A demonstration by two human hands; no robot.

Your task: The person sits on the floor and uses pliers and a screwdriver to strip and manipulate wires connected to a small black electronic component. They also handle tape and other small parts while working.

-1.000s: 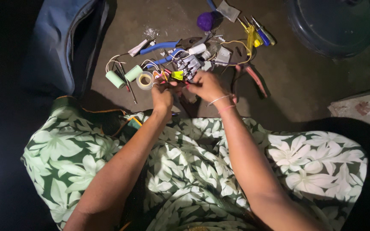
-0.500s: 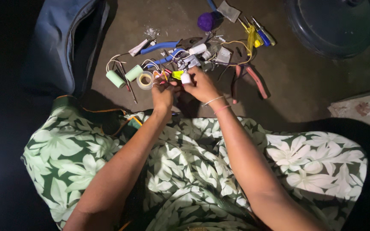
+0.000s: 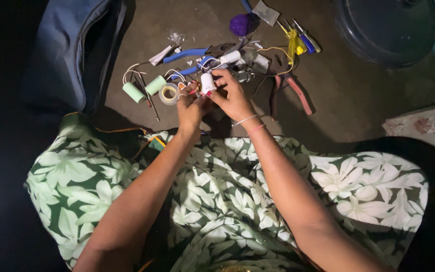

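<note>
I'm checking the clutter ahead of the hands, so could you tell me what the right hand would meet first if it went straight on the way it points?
The right hand points up-left; likely first is the small white cylinder at its fingertips, though depth is unclear.

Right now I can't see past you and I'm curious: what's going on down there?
A person sitting on the floor holds a small white cylindrical part between both hands, left hand and right hand pinching it together. Just beyond lie blue-handled pliers, red-handled pliers, a tape roll and two green cylinders.
</note>
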